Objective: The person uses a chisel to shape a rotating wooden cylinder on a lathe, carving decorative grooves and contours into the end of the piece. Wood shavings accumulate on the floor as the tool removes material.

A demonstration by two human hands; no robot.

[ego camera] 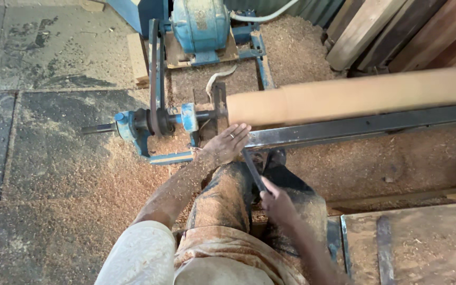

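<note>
- Two hands on one tool here, head view only, so that's all I've got to go on.
- My left hand (227,143) lies flat with the fingers spread, pressing the dark turning tool (254,171) down onto the long steel tool rest (365,125). Nothing's pinched in it; it's a steadying palm more than a grip.
- My right hand (276,203) is wrapped closed around the near end of that tool, down by my knee.
- The tool's far tip sits right at the left end of the wooden cylinder (354,96), where the wood steps down to a narrower bit. I can't tell if the edge is actually touching; my left hand hides it.
- Looks to me like I'm mid-way into shaping that left end. Next move, I'd say, calls for keeping the tool pinned to the rest and easing it along, not jabbing in.
- Left of the wood: the blue headstock (133,124) with its belt (154,74) running up to a blue motor (199,24) at the far side.
- Sawdust (101,174) is heaped all over the concrete floor (27,53), plus on my trousers and forearm.
- Far right there are planks (397,31) leaning, and a dusty board (412,243) lies near right.
</note>
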